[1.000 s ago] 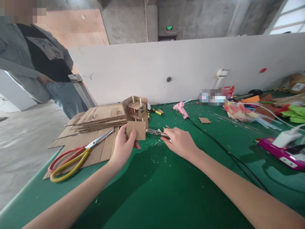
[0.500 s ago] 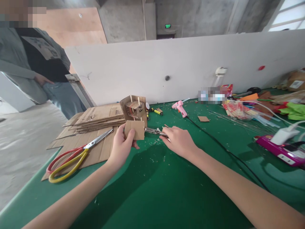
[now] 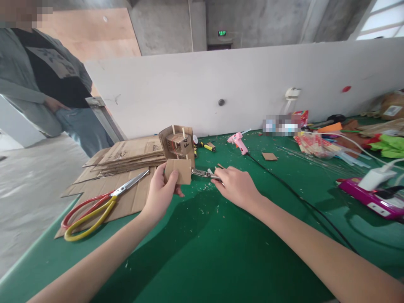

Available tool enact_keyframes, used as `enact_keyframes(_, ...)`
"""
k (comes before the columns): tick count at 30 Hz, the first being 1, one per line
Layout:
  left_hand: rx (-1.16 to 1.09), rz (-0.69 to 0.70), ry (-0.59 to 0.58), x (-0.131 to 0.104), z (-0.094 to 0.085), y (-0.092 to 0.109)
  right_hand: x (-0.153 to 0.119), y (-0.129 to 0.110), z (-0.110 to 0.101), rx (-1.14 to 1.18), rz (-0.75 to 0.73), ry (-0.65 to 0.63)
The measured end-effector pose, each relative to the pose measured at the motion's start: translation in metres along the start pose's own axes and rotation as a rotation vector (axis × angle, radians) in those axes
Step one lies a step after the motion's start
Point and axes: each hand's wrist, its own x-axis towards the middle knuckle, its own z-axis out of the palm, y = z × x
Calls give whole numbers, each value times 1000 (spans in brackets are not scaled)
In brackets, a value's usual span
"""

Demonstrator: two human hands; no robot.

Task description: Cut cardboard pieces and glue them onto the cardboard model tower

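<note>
My left hand [image 3: 162, 189] pinches a small square piece of cardboard [image 3: 180, 171], thumb on its near face. My right hand [image 3: 235, 185] is closed around a slim silver pliers-like tool [image 3: 202, 173] with small holes along its side; its exact kind is unclear. The tool's tip meets the right edge of the cardboard, and my fingers hide its handles. Just behind the piece stands a small cardboard structure [image 3: 184, 143] with wooden sticks. Large scissors [image 3: 109, 206] with one red and one yellow handle lie left of my left hand, on flat cardboard sheets [image 3: 132, 151].
Beyond my hands lie a yellow-black cutter [image 3: 207, 147], a pink glue gun [image 3: 238, 143] with a black cord, and a cardboard scrap [image 3: 269, 156]. At right are a purple power strip [image 3: 372, 200] and craft supplies. Someone stands at left, past the table [image 3: 189, 252].
Almost nothing differs. Both hands, the cardboard piece and the metal tool keep their places, with only a slight shift of the view.
</note>
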Motion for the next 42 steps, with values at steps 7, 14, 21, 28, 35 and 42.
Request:
enact_keyframes(7, 2, -7, -30, 1, 0, -7, -1, 0, 0, -40, -33, 0)
enact_keyframes(14, 45, -22, -92, 0, -2, -6, -4, 2, 4, 17, -81, 37)
enact_keyframes(21, 48, 32, -173, -1, -5, -10, -3, 5, 8, 167, -120, -64)
enact_keyframes(28, -89, -99, -224, 1, -7, -10, -5, 4, 7, 357, -100, -135)
enact_keyframes(35, -135, -147, -193, -1, -4, -11, -8, -2, 11, 313, -79, -5)
enact_keyframes(42, -202, -152, -202, -3, -2, -10, -8, -4, 10, 391, -15, -7)
